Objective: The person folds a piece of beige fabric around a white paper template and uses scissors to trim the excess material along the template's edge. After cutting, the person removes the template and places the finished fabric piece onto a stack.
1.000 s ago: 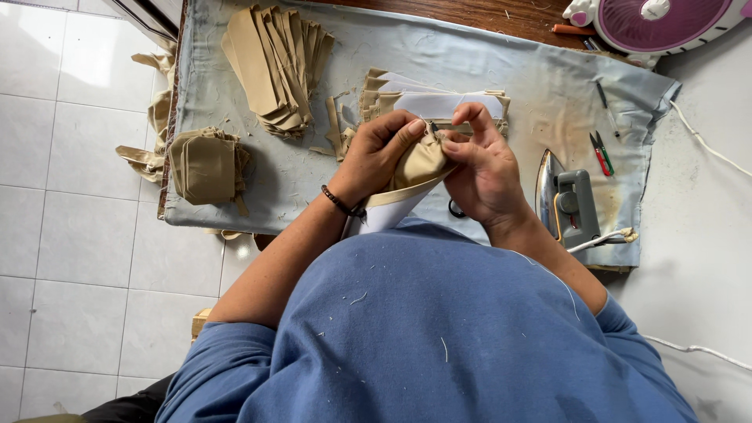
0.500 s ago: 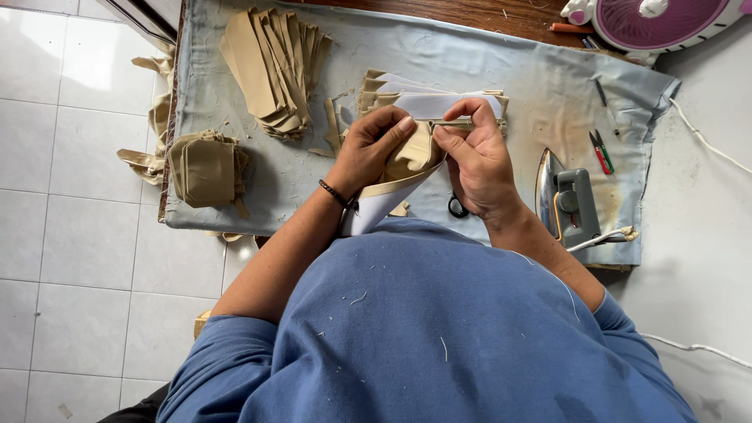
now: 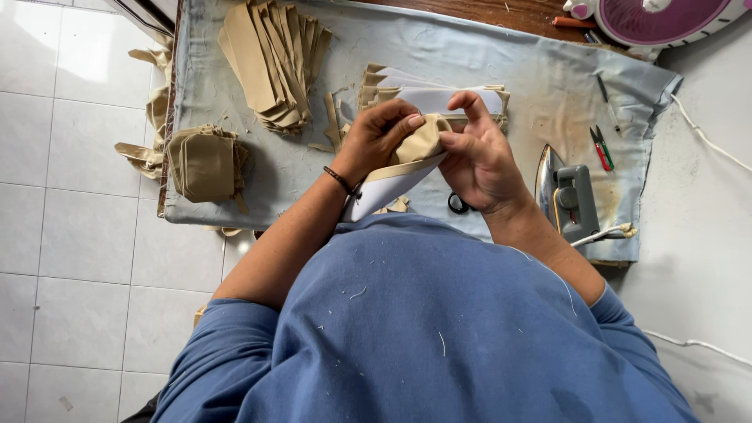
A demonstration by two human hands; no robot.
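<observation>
Nearest the body, both hands were closed together on one tan fabric piece (image 3: pixel 421 143) held above the cloth-covered table (image 3: pixel 501 94): left hand (image 3: pixel 376 139) pinching its left side, right hand (image 3: pixel 478 153) its right, white paper (image 3: pixel 384 192) beneath. Beside them, a small stack of folded pieces (image 3: pixel 205 163) lay left, an iron (image 3: pixel 568 200) right. Farther back, a fanned pile of flat tan strips (image 3: pixel 274 59) appeared unfolded. Judged roughly midway through the work.
</observation>
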